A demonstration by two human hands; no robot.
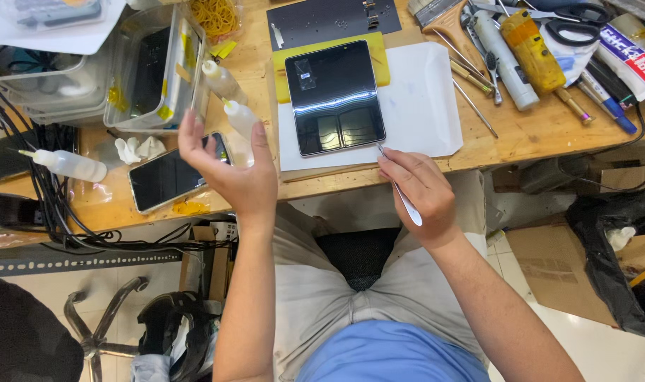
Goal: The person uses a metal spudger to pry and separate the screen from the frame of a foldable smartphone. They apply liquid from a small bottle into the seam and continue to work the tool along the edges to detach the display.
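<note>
The right hand (420, 192) pinches a thin white tool (405, 200) between thumb and fingers, its tip touching the lower right corner of the dark tablet (335, 97) just beyond the knuckles. The left hand (230, 170) is raised above the table (527, 134) edge, fingers spread and loosely curled, palm toward the camera, holding nothing. Just behind its fingers stands a small squeeze bottle (241, 119), with a second bottle (222, 81) beyond that. To the left of the left hand lies a phone (172, 175), screen up, and a crumpled white wipe (140, 149) beside it. The tablet rests on a white sheet (425, 106), between the two hands and slightly farther out, with a yellow pad (379, 60) under its far edge. Farther left of the left hand lies a third bottle (69, 164) on its side, near a clear box (156, 71). Well beyond the right hand, to its right, sit a brush (446, 18), scissors (573, 21) and pens (605, 99).
</note>
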